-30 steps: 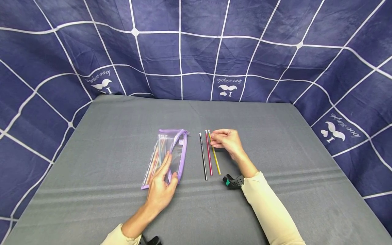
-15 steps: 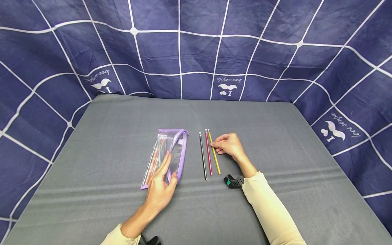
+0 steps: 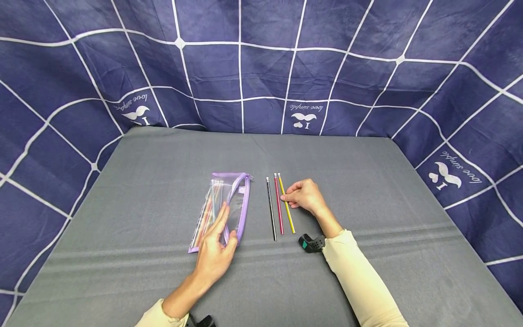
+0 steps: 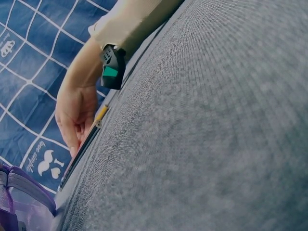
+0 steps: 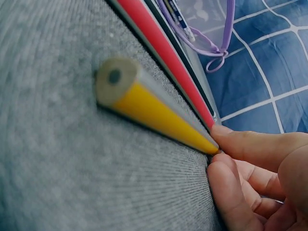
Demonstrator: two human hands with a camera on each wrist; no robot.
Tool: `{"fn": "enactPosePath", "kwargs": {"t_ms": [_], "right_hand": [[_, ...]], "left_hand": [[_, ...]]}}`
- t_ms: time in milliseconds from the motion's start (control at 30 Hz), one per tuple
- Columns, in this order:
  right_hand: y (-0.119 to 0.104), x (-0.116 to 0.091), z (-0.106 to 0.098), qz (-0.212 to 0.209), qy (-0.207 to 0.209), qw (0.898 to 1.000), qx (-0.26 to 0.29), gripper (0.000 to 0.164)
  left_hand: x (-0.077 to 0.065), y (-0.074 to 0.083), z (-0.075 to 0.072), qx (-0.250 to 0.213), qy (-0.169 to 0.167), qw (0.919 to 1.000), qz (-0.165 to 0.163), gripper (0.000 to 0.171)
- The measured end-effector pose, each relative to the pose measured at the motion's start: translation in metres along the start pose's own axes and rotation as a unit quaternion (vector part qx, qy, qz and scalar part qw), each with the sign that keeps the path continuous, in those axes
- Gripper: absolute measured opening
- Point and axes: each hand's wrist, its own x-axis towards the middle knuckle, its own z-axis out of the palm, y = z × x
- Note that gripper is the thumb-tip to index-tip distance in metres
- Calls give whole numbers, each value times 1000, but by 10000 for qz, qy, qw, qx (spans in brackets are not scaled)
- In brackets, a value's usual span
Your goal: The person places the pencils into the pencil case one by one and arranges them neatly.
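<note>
A clear pencil pouch [image 3: 244, 213] with purple edging lies left of centre in the head view, its zipped side gaping. Several pencils [image 3: 207, 206] show through its plastic. My left hand [image 3: 214, 254] rests on the pouch with its fingers stretched out. To the right, a black pencil [image 3: 270, 211], a red pencil [image 3: 278, 206] and a yellow pencil [image 3: 289, 219] lie side by side. My right hand [image 3: 304, 196] pinches the yellow pencil between thumb and fingers. The right wrist view shows the yellow pencil's [image 5: 159, 113] unsharpened end toward the camera, and the red pencil [image 5: 166, 53] beyond.
Grey cloth [image 3: 163, 154] covers the table. A blue curtain [image 3: 265, 72] with white grid lines stands behind it and along both sides. A black wrist device [image 3: 312, 243] sits by the right sleeve.
My right hand has moved slightly toward me along the yellow pencil, away from its far end. The left hand, pouch and pencils have stayed in place.
</note>
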Motion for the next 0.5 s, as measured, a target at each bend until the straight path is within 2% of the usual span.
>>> {"fn": "enactPosePath", "kwargs": {"t_ms": [200,500], "right_hand": [[-3,-1,1,85,97,9996,-255,14],[-2,-2,0,133,93,9999,-17,13]], "left_hand": [[0,1,0,41,-15,10000,-48,62],[-1,1,0,33,-14,10000,-73,63]]}}
